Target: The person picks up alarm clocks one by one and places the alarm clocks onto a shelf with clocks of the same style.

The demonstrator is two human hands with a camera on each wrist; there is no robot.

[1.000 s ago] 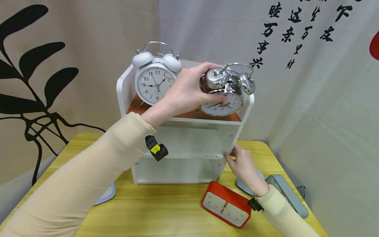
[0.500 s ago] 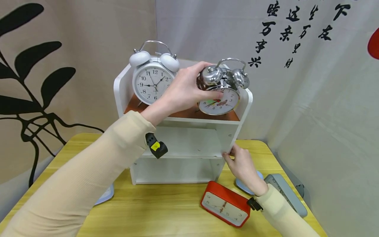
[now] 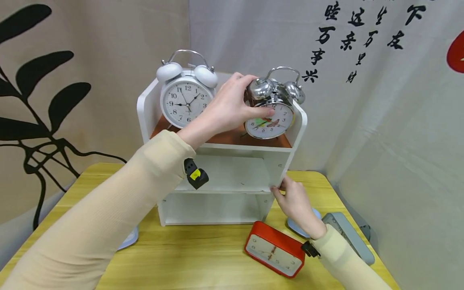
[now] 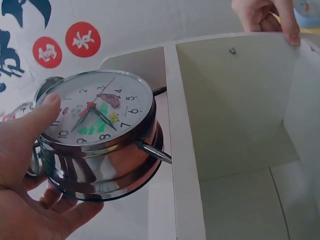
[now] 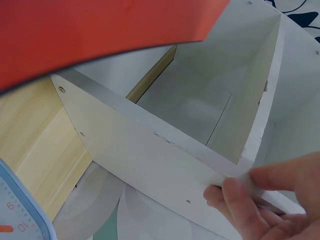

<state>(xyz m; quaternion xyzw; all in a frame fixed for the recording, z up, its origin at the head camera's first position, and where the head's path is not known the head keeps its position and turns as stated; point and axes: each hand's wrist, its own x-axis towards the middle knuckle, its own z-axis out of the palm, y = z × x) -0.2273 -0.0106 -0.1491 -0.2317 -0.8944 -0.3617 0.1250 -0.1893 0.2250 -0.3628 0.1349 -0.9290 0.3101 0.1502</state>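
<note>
At the top of a white shelf unit (image 3: 217, 192), the left hand (image 3: 233, 106) grips a silver alarm clock (image 3: 272, 127), thumb on its face, fingers behind. Left of that grip stands a white alarm clock (image 3: 186, 100). Lower right, the right hand (image 3: 295, 201) pinches the unit's side edge. Compared with 1 second ago, the silver clock's face shows fuller.

Shelf (image 3: 232, 173) — on table (image 3: 181, 257), behind clock (image 3: 274, 249)
</note>
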